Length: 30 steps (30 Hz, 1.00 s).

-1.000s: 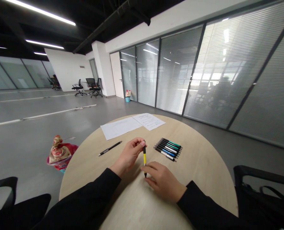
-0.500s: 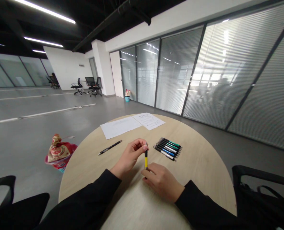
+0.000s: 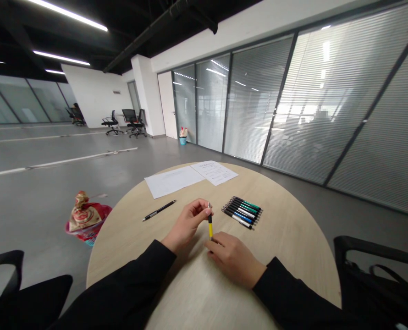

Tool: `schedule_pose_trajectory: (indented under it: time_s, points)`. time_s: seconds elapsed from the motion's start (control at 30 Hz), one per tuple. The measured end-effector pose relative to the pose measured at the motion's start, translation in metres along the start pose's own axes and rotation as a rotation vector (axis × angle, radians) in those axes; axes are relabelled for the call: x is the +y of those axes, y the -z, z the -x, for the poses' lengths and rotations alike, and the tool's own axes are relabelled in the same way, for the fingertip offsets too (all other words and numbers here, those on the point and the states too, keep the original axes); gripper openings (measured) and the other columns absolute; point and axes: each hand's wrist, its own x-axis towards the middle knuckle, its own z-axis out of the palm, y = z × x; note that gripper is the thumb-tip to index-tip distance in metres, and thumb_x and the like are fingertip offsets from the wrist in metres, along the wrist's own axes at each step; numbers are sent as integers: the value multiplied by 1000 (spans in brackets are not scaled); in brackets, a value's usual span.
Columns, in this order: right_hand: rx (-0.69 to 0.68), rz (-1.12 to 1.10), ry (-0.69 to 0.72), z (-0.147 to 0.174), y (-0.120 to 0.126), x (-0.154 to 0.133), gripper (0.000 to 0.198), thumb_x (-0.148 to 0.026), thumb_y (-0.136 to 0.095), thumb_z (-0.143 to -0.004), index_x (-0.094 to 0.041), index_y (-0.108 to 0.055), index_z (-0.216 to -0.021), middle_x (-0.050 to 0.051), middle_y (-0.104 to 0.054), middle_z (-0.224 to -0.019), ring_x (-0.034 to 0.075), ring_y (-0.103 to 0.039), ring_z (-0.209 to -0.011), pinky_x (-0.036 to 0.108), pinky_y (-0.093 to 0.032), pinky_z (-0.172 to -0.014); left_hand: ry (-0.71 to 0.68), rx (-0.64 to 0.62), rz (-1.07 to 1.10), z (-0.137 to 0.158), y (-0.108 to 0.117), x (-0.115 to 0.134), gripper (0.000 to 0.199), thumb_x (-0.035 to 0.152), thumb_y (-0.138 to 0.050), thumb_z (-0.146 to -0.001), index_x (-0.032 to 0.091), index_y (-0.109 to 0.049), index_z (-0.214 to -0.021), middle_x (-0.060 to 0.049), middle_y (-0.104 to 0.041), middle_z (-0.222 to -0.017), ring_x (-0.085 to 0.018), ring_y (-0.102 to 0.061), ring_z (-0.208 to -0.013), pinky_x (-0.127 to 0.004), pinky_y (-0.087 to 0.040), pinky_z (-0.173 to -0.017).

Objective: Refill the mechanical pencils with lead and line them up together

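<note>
Both my hands hold one yellow and black pen (image 3: 210, 228) above the round wooden table (image 3: 293, 256). My left hand (image 3: 189, 222) pinches its black, silver-tipped far end between thumb and fingers. Closed around the near end is my right hand (image 3: 234, 257), whose fingers hide that part. To the right lies a row of several pens (image 3: 242, 211), side by side, with black, green, white and blue barrels. A single black and silver pen (image 3: 159, 211) rests apart, left of my left hand.
Two white paper sheets, one blank-looking (image 3: 174, 180) and one printed (image 3: 217, 173), lie at the table's far edge. A bin with a bag (image 3: 87, 220) stands on the floor at left. Black chairs flank the table, one at right (image 3: 376, 250), another at left (image 3: 28, 293).
Hardly anything differs. The right hand's fingers have shifted slightly at the pen's near end, and the camera view has moved a little.
</note>
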Motion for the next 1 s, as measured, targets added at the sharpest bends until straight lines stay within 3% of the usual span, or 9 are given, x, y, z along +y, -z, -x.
schedule_pose_trajectory:
  time_s: [0.2, 0.37, 0.5, 0.67, 0.83, 1.0]
  points:
    - [-49, 7, -37, -4, 7, -3, 10, -14, -56, -89, -17, -62, -96, 7, -60, -90, 20, -54, -85, 29, -42, -72, 16, -17, 0, 1, -3, -3, 23, 31, -79, -76, 15, -63, -83, 0, -59, -75, -14, -52, -71, -26, -43, -69]
    - [-68, -7, -79, -2, 9, -1, 16, -22, -61, -88, -18, -61, -104, 8, -63, -96, 22, -56, -91, 33, -44, -79, 26, 53, -78, -2, 2, -6, 26, 36, -77, -76, 16, -61, -80, 0, -58, -73, -14, -51, -69, -27, -42, -68]
    - [-17, -15, -194, 2, 6, 9, 18, -15, -50, -93, -19, -60, -108, 7, -65, -98, 21, -59, -92, 32, -45, -82, 40, 111, -173, -5, 11, -9, 28, 41, -73, -76, 17, -58, -75, 4, -50, -63, -12, -43, -60, -24, -37, -59]
    - [-39, 58, -395, 6, 4, 24, 30, -15, -45, -98, -14, -49, -127, 9, -67, -94, 21, -63, -86, 30, -47, -78, 88, 124, -241, -6, 18, -17, 31, 44, -72, -75, 17, -57, -76, 5, -47, -58, -11, -41, -55, -24, -32, -55]
    - [-110, 125, -459, 4, 6, 25, 13, -20, -52, -97, -16, -57, -108, 9, -68, -92, 22, -64, -90, 30, -47, -79, 116, 143, -329, -8, 21, -25, 36, 49, -71, -75, 18, -53, -70, 6, -46, -57, -11, -40, -54, -23, -30, -54]
    - [-113, 197, -528, 5, 8, 25, 5, -22, -59, -94, -17, -61, -94, 8, -68, -88, 22, -64, -85, 30, -46, -73, 126, 5, -498, -8, 26, -36, 35, 48, -66, -80, 18, -55, -69, 3, -52, -60, -13, -45, -56, -25, -33, -55]
